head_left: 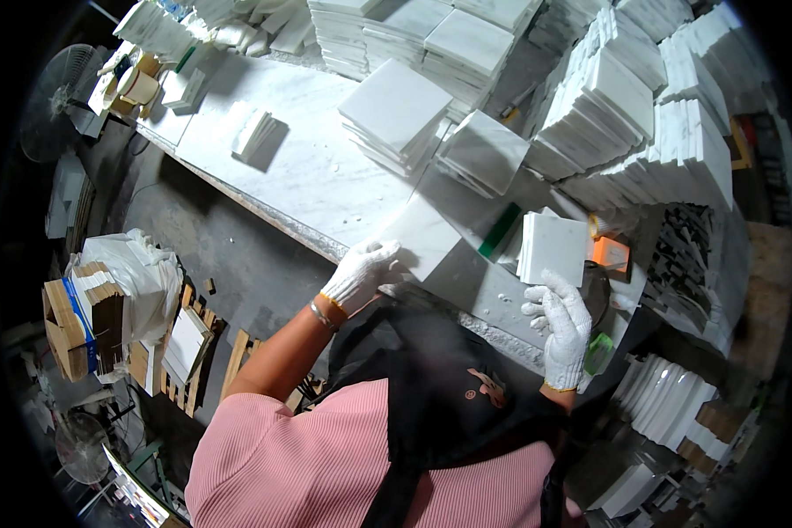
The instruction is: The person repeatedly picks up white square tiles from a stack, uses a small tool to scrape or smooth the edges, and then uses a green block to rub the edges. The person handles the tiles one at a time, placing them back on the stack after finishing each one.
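Observation:
My left hand (366, 276), in a white knit glove, is at the bench's near edge. Its fingers are closed on the left edge of a square white marble tile (424, 236), covering that edge. My right hand (561, 327), gloved alike, is raised over the near edge with fingers apart and nothing seen in them. Just beyond its fingertips stands a small stack of white tiles (554, 248). A green strip-shaped block (500, 231) lies between the tile and that stack. An orange box-shaped thing (611, 253) is right of the stack.
The white stone bench (299, 172) carries several tile stacks, one nearby stack (396, 110) in the middle. Rows of upright tiles (598, 97) line the right. A small tile group (252, 132) stands left. On the floor are boxes (72, 326), a pallet (189, 352) and a fan (62, 101).

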Demonstrator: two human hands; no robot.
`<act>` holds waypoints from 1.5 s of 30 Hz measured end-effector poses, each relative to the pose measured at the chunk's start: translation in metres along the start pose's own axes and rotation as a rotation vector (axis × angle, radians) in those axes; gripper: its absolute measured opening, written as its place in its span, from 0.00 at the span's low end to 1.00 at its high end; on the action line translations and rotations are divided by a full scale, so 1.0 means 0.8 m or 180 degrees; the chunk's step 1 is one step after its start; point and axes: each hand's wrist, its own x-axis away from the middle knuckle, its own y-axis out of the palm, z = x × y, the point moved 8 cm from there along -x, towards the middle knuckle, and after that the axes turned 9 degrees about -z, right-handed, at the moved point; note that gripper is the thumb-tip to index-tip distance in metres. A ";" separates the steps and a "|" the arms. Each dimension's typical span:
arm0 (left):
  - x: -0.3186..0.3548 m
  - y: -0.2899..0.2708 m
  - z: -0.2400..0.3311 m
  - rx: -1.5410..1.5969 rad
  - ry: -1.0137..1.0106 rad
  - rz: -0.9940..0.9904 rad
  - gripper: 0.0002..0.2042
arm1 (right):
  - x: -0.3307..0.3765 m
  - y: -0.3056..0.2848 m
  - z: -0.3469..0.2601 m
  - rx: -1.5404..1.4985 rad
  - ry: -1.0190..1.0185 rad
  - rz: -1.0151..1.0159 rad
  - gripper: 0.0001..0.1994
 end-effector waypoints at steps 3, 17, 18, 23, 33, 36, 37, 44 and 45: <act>-0.018 -0.007 -0.011 -0.0205 -0.0035 -0.0150 0.13 | 0.004 -0.009 -0.008 0.0073 -0.0090 0.0094 0.17; 0.029 -0.024 0.055 -0.2641 -0.0162 0.0460 0.15 | 0.033 -0.072 -0.021 0.0706 -0.0134 0.1225 0.16; 0.031 -0.011 0.054 -0.2762 -0.0140 0.0339 0.15 | 0.031 -0.075 -0.023 0.0749 -0.0079 0.1322 0.16; 0.022 0.083 0.043 -0.3027 0.0017 -0.0619 0.24 | 0.005 -0.090 0.004 0.1575 -0.0611 0.1208 0.15; -0.040 0.206 0.009 -0.2209 0.0047 -0.1406 0.30 | 0.013 -0.068 0.015 0.0877 -0.0052 0.0875 0.21; -0.042 0.207 0.003 -0.2054 0.0074 -0.1354 0.28 | 0.026 -0.062 0.015 0.1251 -0.0283 0.0691 0.21; -0.041 0.207 0.005 -0.1932 0.0045 -0.1310 0.27 | 0.028 -0.060 0.015 0.1155 -0.0244 0.0720 0.20; -0.042 0.211 -0.001 -0.1675 -0.0004 -0.1327 0.28 | 0.027 -0.053 -0.055 0.2676 -0.1463 0.1271 0.14; -0.042 0.212 -0.001 -0.1654 0.0030 -0.1340 0.29 | 0.023 -0.041 -0.068 0.3033 -0.1480 0.1274 0.19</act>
